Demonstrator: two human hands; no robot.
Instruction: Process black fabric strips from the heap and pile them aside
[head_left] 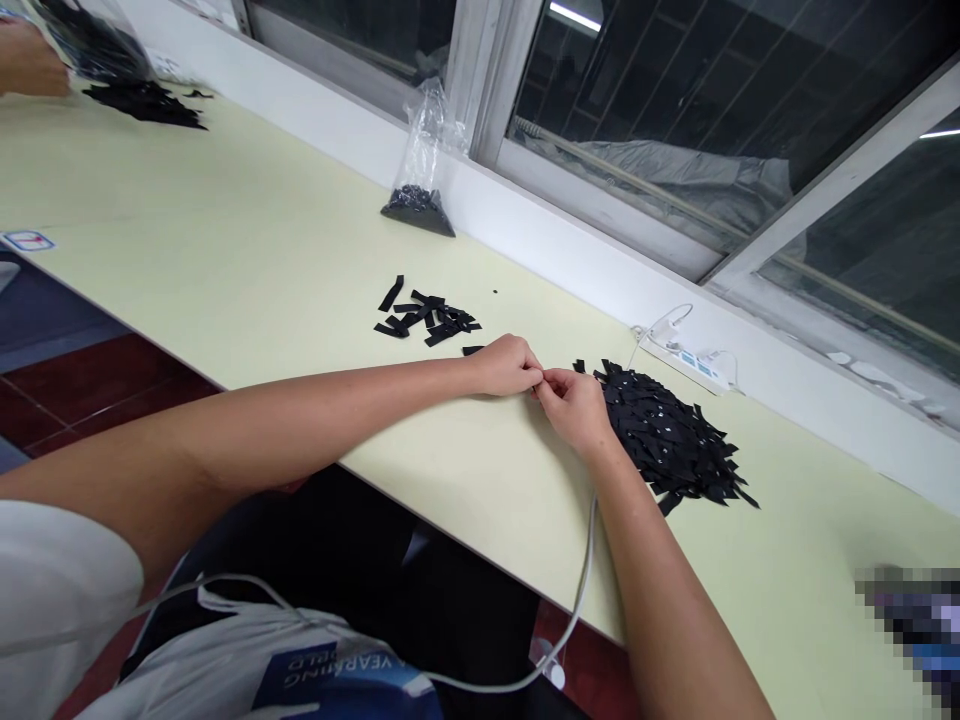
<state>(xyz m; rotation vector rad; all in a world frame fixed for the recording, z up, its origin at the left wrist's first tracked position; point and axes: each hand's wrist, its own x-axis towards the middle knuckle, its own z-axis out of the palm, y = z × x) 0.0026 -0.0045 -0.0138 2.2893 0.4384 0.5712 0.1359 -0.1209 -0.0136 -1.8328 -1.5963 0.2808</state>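
Left hand [506,365] and right hand [574,405] are meeting fingertip to fingertip, pinching something too small to identify, close to the big heap of black fabric strips [667,435] at 3 o'clock for short reach; smaller scatter of black strips [427,315] is sitting apart at 11 o'clock on the pale yellow counter [225,260]

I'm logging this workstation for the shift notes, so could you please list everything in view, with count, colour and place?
Large pile of strips: one, black, on the table right of the hands.
Small pile of strips: one, black, beyond the left hand.
Plastic bag: one, clear with dark pieces at its bottom, by the window ledge.
Power strip: one, white, behind the large pile.
Cable: one, white, hanging off the table edge.
Table: one, pale yellow-green.
Far pile of strips: one, black, top left, beside another person's hand.
Left hand: fingertips meeting the right's.
Right hand: pinching something too small to tell.
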